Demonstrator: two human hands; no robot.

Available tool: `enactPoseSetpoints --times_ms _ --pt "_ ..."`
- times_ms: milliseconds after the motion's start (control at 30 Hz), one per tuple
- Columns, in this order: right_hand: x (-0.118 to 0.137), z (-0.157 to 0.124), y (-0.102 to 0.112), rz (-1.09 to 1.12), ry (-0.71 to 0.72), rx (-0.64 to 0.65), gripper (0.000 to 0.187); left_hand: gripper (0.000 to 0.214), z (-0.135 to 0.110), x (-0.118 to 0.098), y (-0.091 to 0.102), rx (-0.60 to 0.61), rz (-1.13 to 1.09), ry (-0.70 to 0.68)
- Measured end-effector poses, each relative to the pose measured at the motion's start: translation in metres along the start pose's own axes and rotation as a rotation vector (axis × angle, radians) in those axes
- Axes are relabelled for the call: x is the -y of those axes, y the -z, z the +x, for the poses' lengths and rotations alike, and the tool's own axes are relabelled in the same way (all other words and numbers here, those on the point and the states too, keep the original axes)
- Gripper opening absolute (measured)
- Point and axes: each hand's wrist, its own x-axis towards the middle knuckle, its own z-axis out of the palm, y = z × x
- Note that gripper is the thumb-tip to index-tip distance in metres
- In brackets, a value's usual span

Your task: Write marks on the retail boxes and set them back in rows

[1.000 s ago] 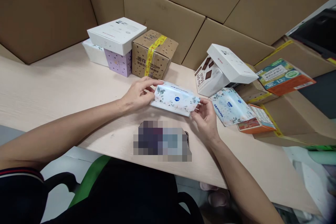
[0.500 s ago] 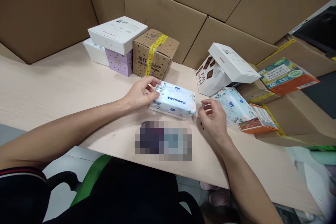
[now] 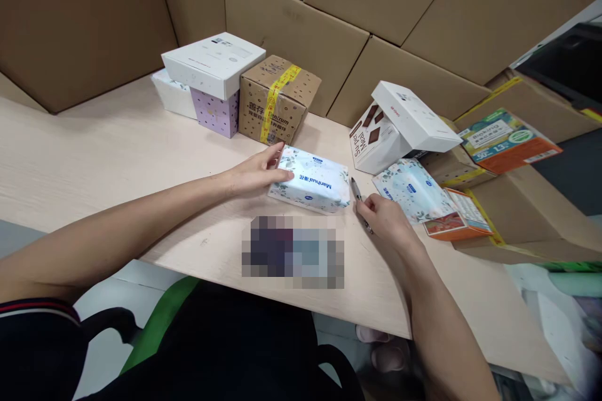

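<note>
A pack of tissues [image 3: 308,178], white and pale blue with leaf prints and "Manhua" lettering, lies flat on the table in front of me. My left hand [image 3: 258,172] grips its left end, thumb on the top face and fingers round the far corner. Just right of the pack, my right hand [image 3: 388,216] pinches a dark pen [image 3: 356,190] low over the tabletop, its upper end pointing away from me. The middle of the pen is hidden by my fingers. A blurred-out patch [image 3: 292,252] covers something on the table nearer to me.
At the back left, a white box [image 3: 214,59] rests on a purple box [image 3: 219,113], beside a brown taped carton [image 3: 275,100]. To the right stand a Super Meal box [image 3: 376,141], a second tissue pack [image 3: 414,191] and an orange-edged box [image 3: 510,138]. Large cartons [image 3: 291,31] wall the back.
My right fingers have closed on the pen, which now shows clearly in them. My left thumb has stretched farther over the top of the tissue pack. The pack has barely moved.
</note>
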Motion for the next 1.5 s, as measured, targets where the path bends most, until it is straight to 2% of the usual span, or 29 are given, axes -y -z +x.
enactPoseSetpoints --times_ms 100,200,267,367,467,600,667,767,833,1000,1067,1133,1200,1300,1367,1433,1500 --pt "-0.003 0.002 0.002 0.146 0.015 -0.089 0.031 0.068 -0.002 -0.004 0.001 0.010 0.018 0.022" --pt "-0.001 0.002 0.004 0.481 0.034 -0.167 0.032 0.072 -0.006 -0.006 -0.001 0.003 0.026 -0.017" --pt "0.002 0.001 0.003 0.691 0.046 -0.176 0.033 0.068 -0.010 -0.007 -0.005 0.020 0.016 -0.059" --pt "0.009 -0.001 0.002 0.874 0.059 -0.205 0.040 0.067 -0.014 -0.006 -0.014 0.027 -0.018 -0.110" --pt "0.013 -0.003 0.005 0.986 0.091 -0.282 0.048 0.061 -0.016 -0.002 -0.019 -0.008 0.077 -0.289" --pt "0.012 -0.007 0.017 1.199 0.196 -0.229 0.030 0.047 -0.014 0.005 -0.015 -0.062 0.418 -0.626" --pt "0.011 -0.011 0.023 1.270 0.237 -0.188 0.031 0.047 -0.013 0.008 -0.012 -0.070 0.500 -0.685" --pt "0.013 -0.019 0.033 1.394 0.242 -0.141 0.037 0.047 -0.012 0.011 -0.011 -0.101 0.512 -0.694" --pt "0.017 -0.024 0.039 1.413 0.243 -0.153 0.043 0.044 -0.012 0.012 -0.011 -0.117 0.507 -0.669" --pt "0.032 -0.025 0.053 1.218 0.329 -0.231 0.067 0.042 -0.011 0.013 -0.013 -0.088 0.447 -0.662" --pt "0.042 -0.023 0.054 1.177 0.358 -0.267 0.060 0.038 -0.010 0.013 -0.013 -0.055 0.414 -0.684" --pt "0.056 -0.020 0.050 1.155 0.382 -0.301 0.041 0.034 -0.010 0.013 -0.013 -0.033 0.411 -0.699" --pt "0.070 -0.016 0.042 1.159 0.425 -0.284 0.033 0.033 -0.010 0.013 -0.013 -0.030 0.436 -0.718" --pt "0.088 -0.008 0.028 1.161 0.461 -0.185 0.029 0.033 -0.011 0.011 -0.013 -0.035 0.455 -0.737" --pt "0.094 -0.001 0.020 1.158 0.449 -0.134 0.035 0.034 -0.011 0.011 -0.013 -0.039 0.465 -0.737" --pt "0.097 0.005 0.017 1.154 0.431 -0.122 0.036 0.035 -0.011 0.010 -0.012 -0.044 0.496 -0.738" --pt "0.097 0.009 0.016 1.115 0.416 -0.147 0.028 0.037 -0.011 0.009 -0.012 -0.051 0.517 -0.741"
